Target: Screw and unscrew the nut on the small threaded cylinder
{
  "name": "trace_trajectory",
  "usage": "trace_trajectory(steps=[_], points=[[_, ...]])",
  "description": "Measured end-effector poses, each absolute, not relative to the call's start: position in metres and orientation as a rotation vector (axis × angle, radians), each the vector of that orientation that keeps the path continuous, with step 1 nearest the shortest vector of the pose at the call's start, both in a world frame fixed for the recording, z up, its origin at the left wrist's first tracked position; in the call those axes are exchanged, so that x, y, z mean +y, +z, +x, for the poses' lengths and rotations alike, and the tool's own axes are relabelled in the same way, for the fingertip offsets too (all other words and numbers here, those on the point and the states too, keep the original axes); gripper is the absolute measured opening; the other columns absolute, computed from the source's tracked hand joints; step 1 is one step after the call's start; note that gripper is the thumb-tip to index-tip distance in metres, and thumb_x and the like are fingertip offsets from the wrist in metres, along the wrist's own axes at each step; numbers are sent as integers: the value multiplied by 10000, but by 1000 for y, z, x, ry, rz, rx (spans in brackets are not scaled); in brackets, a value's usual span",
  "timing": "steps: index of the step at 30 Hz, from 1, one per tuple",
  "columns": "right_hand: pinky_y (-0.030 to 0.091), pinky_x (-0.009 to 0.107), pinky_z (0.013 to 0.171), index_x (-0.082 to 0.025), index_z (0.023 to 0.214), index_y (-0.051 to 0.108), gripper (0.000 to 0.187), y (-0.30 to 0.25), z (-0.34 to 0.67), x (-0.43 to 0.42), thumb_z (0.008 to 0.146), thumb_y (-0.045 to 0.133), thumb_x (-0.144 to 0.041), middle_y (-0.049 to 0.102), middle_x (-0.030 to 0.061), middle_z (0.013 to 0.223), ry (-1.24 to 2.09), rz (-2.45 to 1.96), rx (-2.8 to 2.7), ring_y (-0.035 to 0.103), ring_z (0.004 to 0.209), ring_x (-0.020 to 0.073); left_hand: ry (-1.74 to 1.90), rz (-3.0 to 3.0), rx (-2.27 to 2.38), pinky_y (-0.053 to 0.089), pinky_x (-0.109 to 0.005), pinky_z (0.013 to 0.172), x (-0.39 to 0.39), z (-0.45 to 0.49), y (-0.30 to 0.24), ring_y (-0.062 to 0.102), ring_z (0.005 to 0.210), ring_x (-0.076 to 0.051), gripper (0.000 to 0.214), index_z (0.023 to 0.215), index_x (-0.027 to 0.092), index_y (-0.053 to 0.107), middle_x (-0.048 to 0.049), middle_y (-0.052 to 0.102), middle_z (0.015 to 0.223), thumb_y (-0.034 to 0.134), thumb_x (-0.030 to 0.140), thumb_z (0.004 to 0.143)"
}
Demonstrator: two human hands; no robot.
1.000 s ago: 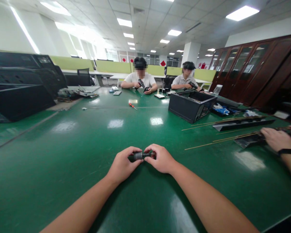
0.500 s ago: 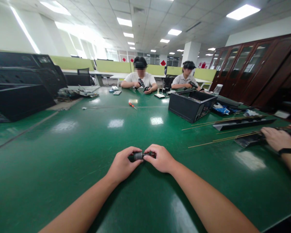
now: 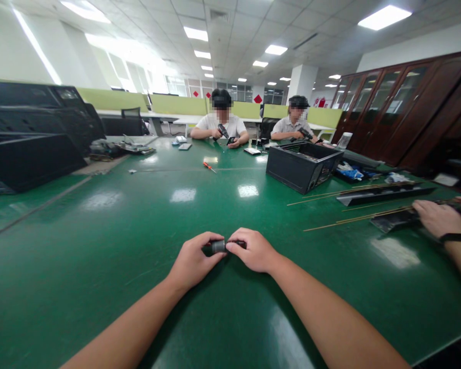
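Observation:
Low over the green table, my left hand (image 3: 195, 261) is closed around a small grey metal cylinder (image 3: 218, 246) that looks like a small electric motor. Thumb and fingers pinch it from both sides. My right hand (image 3: 253, 250) is closed on a thin dark part (image 3: 241, 243) that lies in line with the cylinder's right end. Most of that part is hidden by the fingers, so its kind is unclear. Both hands nearly touch at the fingertips.
An orange screwdriver (image 3: 209, 166) lies farther back on the green table (image 3: 100, 287). A black computer case (image 3: 292, 168) stands right of centre. Thin brass-coloured rods (image 3: 326, 226) and a co-worker's hand (image 3: 441, 219) are at right. More black cases (image 3: 30, 164) stand left. Two people (image 3: 221, 123) sit opposite.
My right fingers have shifted slightly around the thin part, and less of it shows beside the cylinder. A rod by the co-worker's hands at right has moved slightly right.

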State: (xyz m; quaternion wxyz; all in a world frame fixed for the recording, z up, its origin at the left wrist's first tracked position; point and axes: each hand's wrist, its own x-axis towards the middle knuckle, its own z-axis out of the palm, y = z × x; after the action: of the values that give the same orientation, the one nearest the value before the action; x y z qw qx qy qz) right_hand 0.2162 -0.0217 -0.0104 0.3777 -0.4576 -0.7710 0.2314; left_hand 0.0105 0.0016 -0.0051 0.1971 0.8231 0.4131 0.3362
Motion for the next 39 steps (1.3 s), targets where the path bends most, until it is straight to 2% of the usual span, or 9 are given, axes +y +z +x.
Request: trace_trajectory(steps=[3, 5, 12, 39], points=[[469, 277, 771, -201, 1078, 682, 259, -10, 217, -24, 832, 698, -281, 665, 36, 1003, 586, -1177, -1932, 611, 855, 162, 949, 2310, 1158, 508, -308, 805, 2, 11, -5, 664, 886, -203, 256, 1000, 228, 693, -14, 723, 950, 692, 364, 783], [473, 270, 732, -207, 1104, 664, 299, -10, 218, -25, 812, 707, -253, 655, 32, 1006, 589, -1175, -1928, 603, 810, 153, 956, 2318, 1147, 514, -310, 803, 1, 12, -4, 668, 877, -207, 260, 994, 220, 695, -23, 725, 944, 685, 374, 785], [478, 295, 821, -204, 971, 682, 145, -11, 216, -24, 831, 662, -176, 663, 34, 980, 540, -1117, -1976, 616, 901, 174, 950, 2345, 1138, 529, -309, 799, -1, 13, -1, 675, 873, -209, 263, 987, 217, 695, -28, 729, 945, 685, 393, 792], [478, 296, 835, -209, 963, 709, 122, -12, 217, -22, 847, 669, -200, 687, 35, 964, 561, -1133, -1978, 631, 901, 175, 967, 2350, 1178, 534, -305, 771, -2, 12, -1, 680, 855, -212, 253, 970, 225, 704, -29, 737, 933, 690, 380, 770]])
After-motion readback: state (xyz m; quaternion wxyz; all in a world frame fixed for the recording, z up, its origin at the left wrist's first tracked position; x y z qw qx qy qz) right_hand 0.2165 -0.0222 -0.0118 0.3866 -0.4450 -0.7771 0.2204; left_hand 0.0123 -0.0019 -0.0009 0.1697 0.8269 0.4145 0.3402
